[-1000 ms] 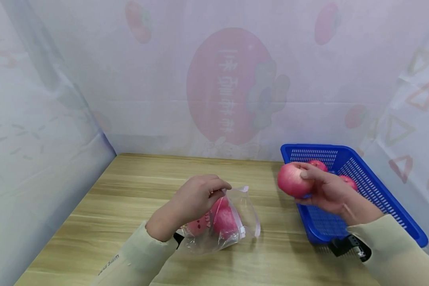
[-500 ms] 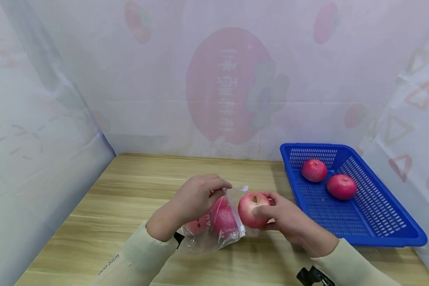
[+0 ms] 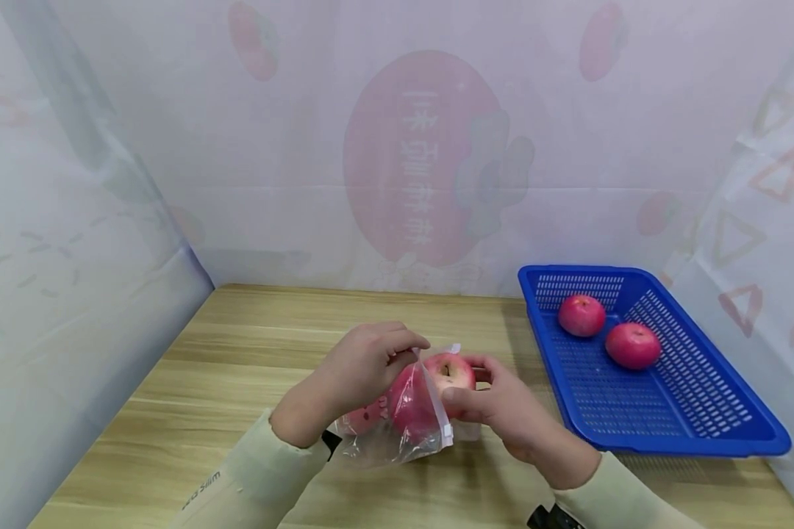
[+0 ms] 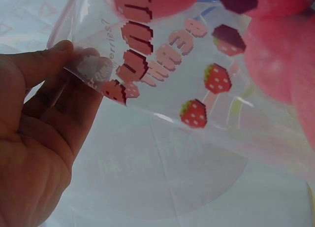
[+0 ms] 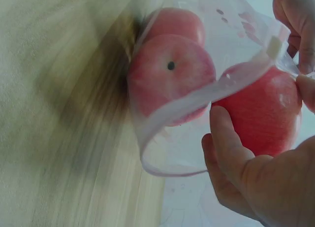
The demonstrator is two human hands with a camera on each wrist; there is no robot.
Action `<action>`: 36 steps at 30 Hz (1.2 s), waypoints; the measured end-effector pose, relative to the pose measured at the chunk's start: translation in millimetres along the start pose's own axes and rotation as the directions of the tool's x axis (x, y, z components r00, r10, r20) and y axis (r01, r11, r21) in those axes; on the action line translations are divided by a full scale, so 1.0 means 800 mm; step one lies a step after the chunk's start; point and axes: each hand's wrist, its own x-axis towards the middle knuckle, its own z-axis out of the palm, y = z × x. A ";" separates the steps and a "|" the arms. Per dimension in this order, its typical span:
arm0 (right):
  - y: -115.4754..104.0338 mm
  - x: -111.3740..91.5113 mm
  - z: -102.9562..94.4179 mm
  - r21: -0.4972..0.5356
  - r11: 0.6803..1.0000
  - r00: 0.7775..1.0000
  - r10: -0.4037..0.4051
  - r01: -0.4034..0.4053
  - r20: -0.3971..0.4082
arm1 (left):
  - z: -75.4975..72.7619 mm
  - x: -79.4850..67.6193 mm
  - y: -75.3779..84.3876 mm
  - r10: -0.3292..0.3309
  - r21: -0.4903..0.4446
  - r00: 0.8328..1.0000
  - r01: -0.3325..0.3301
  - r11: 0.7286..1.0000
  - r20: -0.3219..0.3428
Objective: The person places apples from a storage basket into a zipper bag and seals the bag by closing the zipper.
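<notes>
A clear zip bag (image 3: 390,450) printed with strawberries and lettering sits on the wooden table, with apples (image 5: 172,84) inside. My left hand (image 3: 367,364) pinches the upper edge of its mouth between thumb and fingers; the left wrist view shows the film (image 4: 157,123) stretching away from that pinch. In my right hand (image 3: 512,411) is a red apple (image 3: 451,373), stem up, gripped between thumb and fingers. This apple is partly within the bag's mouth, overlapped by the zip strip (image 5: 197,99) in the right wrist view. The fingers behind it are partly hidden.
A blue plastic basket (image 3: 668,445) stands to the right, holding two apples (image 3: 633,346). Printed white cloth (image 3: 291,147) encloses the back and sides of the table (image 3: 238,353).
My right hand has carried the apple from over the basket leftward to the bag, and the apple has entered its mouth. My left hand has stayed in place on the bag edge.
</notes>
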 end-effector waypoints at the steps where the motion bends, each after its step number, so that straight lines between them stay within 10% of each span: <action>1: 0.001 -0.001 0.001 -0.004 1.000 1.000 -0.012 0.012 0.004 | 0.000 0.000 0.000 -0.003 -0.002 1.000 0.003 1.000 0.002; 17: 0.001 -0.008 0.016 -0.054 0.993 0.975 -0.092 0.105 0.204 | 0.000 0.000 0.001 0.032 -0.018 0.998 -0.034 0.999 -0.062; 28: 0.003 -0.013 0.013 -0.204 0.954 0.876 -0.100 0.219 0.471 | -0.003 -0.001 0.000 0.067 -0.006 0.995 -0.068 0.998 -0.080; 36: 0.005 -0.012 0.010 -0.458 0.872 0.864 0.089 0.172 0.495 | -0.009 -0.002 0.003 0.067 -0.027 0.995 -0.070 0.997 -0.079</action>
